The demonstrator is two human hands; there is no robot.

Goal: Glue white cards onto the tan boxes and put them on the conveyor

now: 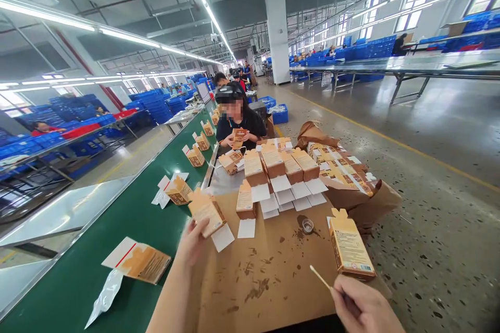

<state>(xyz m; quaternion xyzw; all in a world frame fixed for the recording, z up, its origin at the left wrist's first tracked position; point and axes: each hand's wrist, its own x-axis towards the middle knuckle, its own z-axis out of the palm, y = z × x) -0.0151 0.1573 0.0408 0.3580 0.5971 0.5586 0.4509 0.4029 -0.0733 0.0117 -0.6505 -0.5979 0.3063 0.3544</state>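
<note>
My left hand [192, 242] grips a small brown-and-cream carton [208, 214] by its lower side, over the left edge of the cardboard-covered table; a white flap hangs from its near end. Between the fingers of my right hand [361, 304] is a cotton swab [321, 277], its white tip pointing up and left. Just beyond that hand, another carton [350, 247] lies at the table's right side. A small round dish [308, 226] sits among dark wet spots. One more carton [246, 202] with its white flap out rests right of the held one.
Several cartons are stacked [287, 166] at the table's far side. Along the left runs a green conveyor belt [128, 223] with cartons and a clear plastic bag [105, 294]. Opposite, a person [250, 114] holds a carton. Brown wrapping paper [375, 203] with flat cartons lies right.
</note>
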